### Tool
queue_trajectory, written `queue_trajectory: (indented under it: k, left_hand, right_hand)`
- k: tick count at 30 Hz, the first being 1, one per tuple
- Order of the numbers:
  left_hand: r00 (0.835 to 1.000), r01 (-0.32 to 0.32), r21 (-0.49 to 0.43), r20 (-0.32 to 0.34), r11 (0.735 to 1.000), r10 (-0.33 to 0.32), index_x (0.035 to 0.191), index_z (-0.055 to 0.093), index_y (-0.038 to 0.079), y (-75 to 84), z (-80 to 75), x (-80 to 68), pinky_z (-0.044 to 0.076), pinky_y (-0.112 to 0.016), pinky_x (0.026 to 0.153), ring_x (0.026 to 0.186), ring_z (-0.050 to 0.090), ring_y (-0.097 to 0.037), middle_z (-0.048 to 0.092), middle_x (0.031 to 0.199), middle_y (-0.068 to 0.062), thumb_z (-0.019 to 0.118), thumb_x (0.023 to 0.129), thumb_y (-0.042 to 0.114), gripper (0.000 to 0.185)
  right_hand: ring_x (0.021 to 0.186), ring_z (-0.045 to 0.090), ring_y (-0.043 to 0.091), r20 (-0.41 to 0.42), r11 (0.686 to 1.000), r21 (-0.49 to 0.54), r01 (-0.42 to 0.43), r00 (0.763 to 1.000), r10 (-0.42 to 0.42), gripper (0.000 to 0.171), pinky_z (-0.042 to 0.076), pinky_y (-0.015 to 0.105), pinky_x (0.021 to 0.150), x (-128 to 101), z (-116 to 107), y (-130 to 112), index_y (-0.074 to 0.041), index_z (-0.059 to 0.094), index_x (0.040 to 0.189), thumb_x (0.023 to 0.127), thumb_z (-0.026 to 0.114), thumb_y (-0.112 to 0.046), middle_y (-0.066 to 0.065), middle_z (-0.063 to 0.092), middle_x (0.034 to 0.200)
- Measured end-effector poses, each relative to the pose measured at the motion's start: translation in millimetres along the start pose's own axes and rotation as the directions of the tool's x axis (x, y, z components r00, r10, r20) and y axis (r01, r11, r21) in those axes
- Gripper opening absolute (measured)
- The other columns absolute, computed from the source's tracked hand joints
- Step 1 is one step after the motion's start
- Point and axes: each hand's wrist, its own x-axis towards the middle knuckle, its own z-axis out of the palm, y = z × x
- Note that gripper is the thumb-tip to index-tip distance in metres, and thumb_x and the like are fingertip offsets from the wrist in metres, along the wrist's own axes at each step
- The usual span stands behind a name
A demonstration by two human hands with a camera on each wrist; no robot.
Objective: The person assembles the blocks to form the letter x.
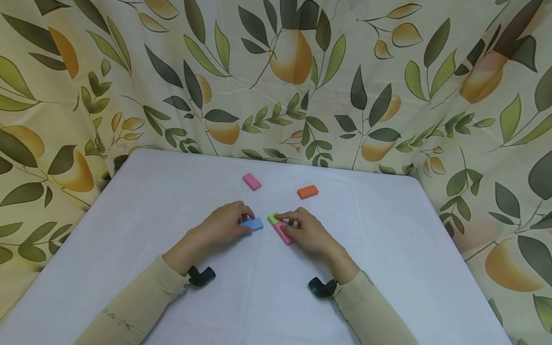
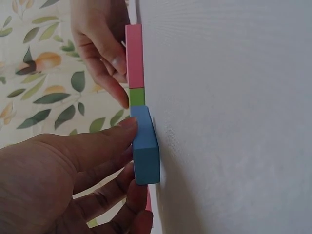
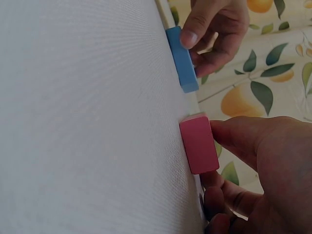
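Item Quantities by Kind

My table (image 1: 254, 302): quantity 1. I count 2 pink blocks (image 1: 252, 182) (image 1: 282, 234), 1 green block (image 1: 272, 218), 1 blue block (image 1: 254, 224) and 1 orange block (image 1: 308, 192), totalling 5 blocks. My hands number 2: one left hand (image 1: 227, 221), one right hand (image 1: 308, 231). I also count 2 sleeves (image 1: 135, 302) (image 1: 373, 311) and 2 black wrist-worn devices (image 1: 202, 276) (image 1: 322, 287).

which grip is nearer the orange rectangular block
Right. The right grip is just below the orange rectangular block in the head view; the left grip is farther off, below left.
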Motion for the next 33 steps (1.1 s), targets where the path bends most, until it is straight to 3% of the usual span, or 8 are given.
queue_trajectory:
  k: [33]
  left_hand:
    - [0.999,-0.041,0.011,0.0,0.999,0.041,0.113,0.066,0.017,1.5,3.3,4.9,0.046,-0.029,0.08,0.086,0.054,-0.011,0.059,0.094,0.004,0.076,0.084,0.029,0.033]
  right_hand:
    - [0.086,0.051,0.016,-0.005,1.0,0.004,0.004,1.0,-0.004,0.03,0.043,0.032,0.071,0.4,0.8,0.9,-0.039,0.063,0.124,0.094,0.061,-0.037,-0.005,0.053,0.094]
